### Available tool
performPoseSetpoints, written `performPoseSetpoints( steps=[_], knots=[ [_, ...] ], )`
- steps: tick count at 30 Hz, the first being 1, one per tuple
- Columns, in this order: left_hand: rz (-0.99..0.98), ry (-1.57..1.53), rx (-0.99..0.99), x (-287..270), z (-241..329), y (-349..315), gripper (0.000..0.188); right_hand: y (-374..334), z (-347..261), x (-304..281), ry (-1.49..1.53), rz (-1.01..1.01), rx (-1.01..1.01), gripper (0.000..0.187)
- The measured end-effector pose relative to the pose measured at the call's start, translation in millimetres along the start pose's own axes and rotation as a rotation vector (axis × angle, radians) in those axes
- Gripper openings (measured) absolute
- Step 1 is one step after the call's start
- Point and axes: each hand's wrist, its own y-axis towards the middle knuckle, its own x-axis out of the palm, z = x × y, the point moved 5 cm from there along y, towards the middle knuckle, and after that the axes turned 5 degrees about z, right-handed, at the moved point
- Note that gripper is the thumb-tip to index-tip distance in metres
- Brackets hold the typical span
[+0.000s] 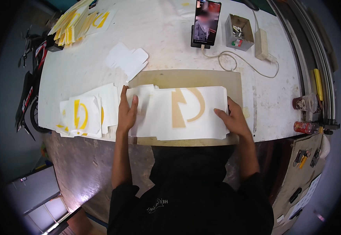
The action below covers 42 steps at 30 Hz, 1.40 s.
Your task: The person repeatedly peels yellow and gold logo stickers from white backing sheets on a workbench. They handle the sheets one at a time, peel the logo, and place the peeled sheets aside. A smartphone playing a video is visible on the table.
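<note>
White sheets [213, 129] with a tan lightning-bolt-and-curve design lie between my two hands, over a tan cutting mat [186, 77] at the table's near edge. Around their right edge my right hand [235, 117] is closed, thumb on top and fingers mostly hidden. My left hand [127, 111] grips the left end of the overlapping sheets, its thumb raised along the edge. Left of that hand lies a loose pile of white sheets [90, 105], some bearing a yellow version of the design.
Blank white paper pieces [127, 58] lie beyond my left hand. Farther back are a stack of yellow-marked sheets [70, 25], a phone [206, 23] on a stand, a grey box [239, 33] and a cabled power strip [261, 44]. Cups [305, 103] stand by the right-hand rail.
</note>
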Motion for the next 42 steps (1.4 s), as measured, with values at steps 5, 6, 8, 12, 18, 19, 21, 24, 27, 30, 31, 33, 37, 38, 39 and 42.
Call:
performPoseSetpoints(
  steps=[5,6,8,12,18,19,21,24,27,30,31,33,37,38,39,42],
  knots=[
    [-0.003,-0.006,0.018,-9,-8,-28,0.088,6,-1,-11,-0.035,-0.117,-0.003,0.048],
    [0.002,-0.004,0.021,-9,-8,-31,0.088,6,-5,-11,-0.035,-0.117,-0.006,0.046],
    [0.014,-0.005,0.023,-11,-9,-39,0.087,1,-11,-9,-0.031,-0.122,-0.004,0.042],
    [0.008,-0.084,0.029,-8,-5,-40,0.084,-16,15,-25,0.282,-0.105,0.095,0.038],
    [-0.031,-0.389,-0.045,-16,6,-45,0.081,-43,58,-44,0.497,-0.037,0.088,0.04],
    [-0.047,-0.506,-0.091,-18,3,-47,0.081,-47,61,-48,0.51,-0.036,0.091,0.04],
    [-0.218,-0.64,-0.245,-16,1,-47,0.071,-55,68,-59,0.536,-0.036,0.096,0.04],
    [-0.374,-0.695,-0.388,-14,4,-42,0.061,-54,61,-65,0.47,-0.045,0.016,0.038],
    [-0.185,-0.769,-0.375,-9,7,-25,0.056,-39,48,-65,0.285,-0.008,-0.08,0.048],
    [0.129,-0.609,-0.023,-22,25,-21,0.043,-21,15,-61,0.124,0.015,-0.23,0.067],
    [0.234,-0.517,0.089,-29,29,-25,0.041,-19,-1,-57,0.09,0.056,-0.3,0.062],
    [0.397,-0.355,0.299,-45,24,-44,0.038,-20,-30,-47,0.027,0.13,-0.435,0.052],
    [0.405,-0.347,0.199,-43,9,-71,0.048,-21,-27,-43,0.153,0.178,-0.257,0.028],
    [0.358,-0.396,0.182,-34,1,-72,0.05,-16,-16,-39,0.181,0.168,-0.179,0.027],
    [0.31,-0.445,0.165,-23,-8,-74,0.052,-13,-12,-34,0.211,0.159,-0.267,0.027],
    [0.214,-0.554,0.214,-10,-29,-71,0.052,-4,-12,-27,0.363,0.14,-0.369,0.029]
  ],
)
